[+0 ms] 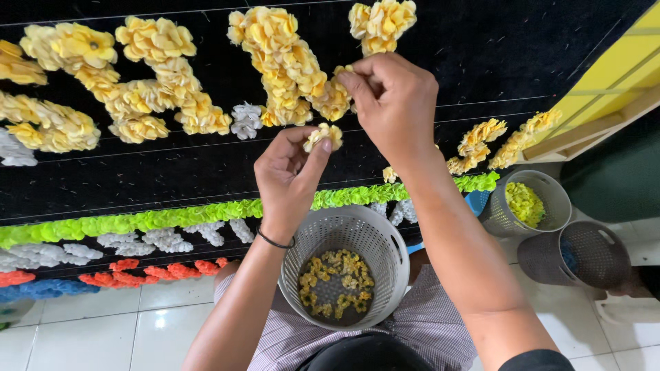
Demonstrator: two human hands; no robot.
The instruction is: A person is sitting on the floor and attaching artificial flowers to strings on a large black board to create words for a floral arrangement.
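- Left hand [289, 172] raised before the black board [481, 55], thumb and fingers pinched around one small yellow paper flower [324, 135], held just off the board's surface.
- Right hand [393, 103] higher, fingertips pressed together on a yellow flower [337, 96] at the lower end of a yellow flower column [282, 62] already stuck on the board; grip closed on that flower.
- Seen below the hands: a grey perforated basket [385, 240] resting on the lap, a thin layer of yellow flowers [337, 282] in its bottom.
- Worn on the left wrist: a thin black band [275, 242].
- Spread along the board's lower part: a green flower strip [172, 220], then white clusters [137, 242], then red flowers [137, 271].
- Placed to the right on the white tiled floor [103, 330]: a second grey basket [550, 185] with yellow-green flowers, and beside it a third basket [605, 254], contents too dark to make out.
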